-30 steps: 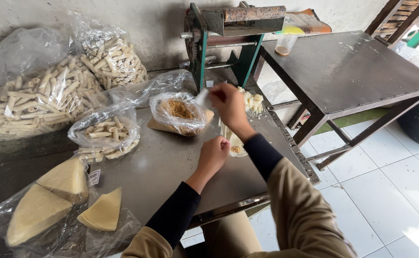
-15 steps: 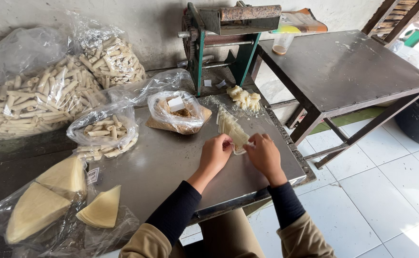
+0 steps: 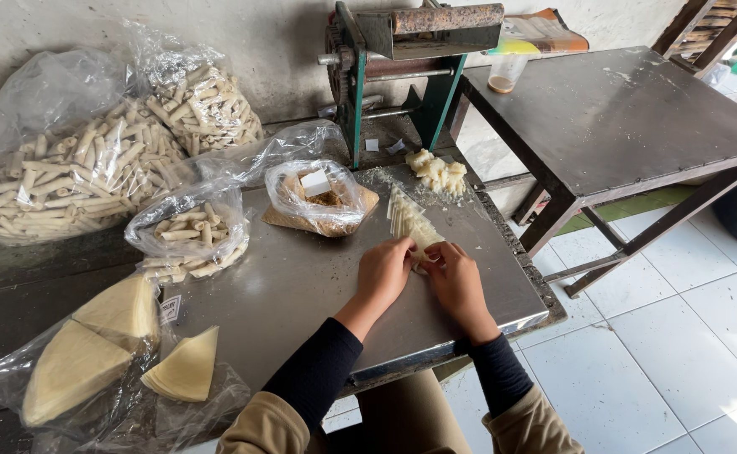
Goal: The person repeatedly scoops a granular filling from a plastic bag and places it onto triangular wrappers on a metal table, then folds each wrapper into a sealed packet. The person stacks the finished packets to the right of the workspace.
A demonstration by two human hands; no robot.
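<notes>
Both hands closer together than before, left hand [image 3: 383, 273] and right hand [image 3: 456, 282] pinching the near end of a pale wrapper strip [image 3: 410, 222], flat on the shiny metal table [image 3: 301, 294], bag of brown filling [image 3: 318, 200] just behind, bags of rolled sticks [image 3: 91, 172] far left

Your left hand [image 3: 383, 273] and right hand [image 3: 456, 282] are bare, with no gloves, rings or watch showing. Both forearms are covered by snug black inner sleeves that end at the wrists. Over these, from about the elbows up, you wear a looser outer garment in a tan, khaki-brown fabric, its wide cuffs pushed back and softly creased.
</notes>
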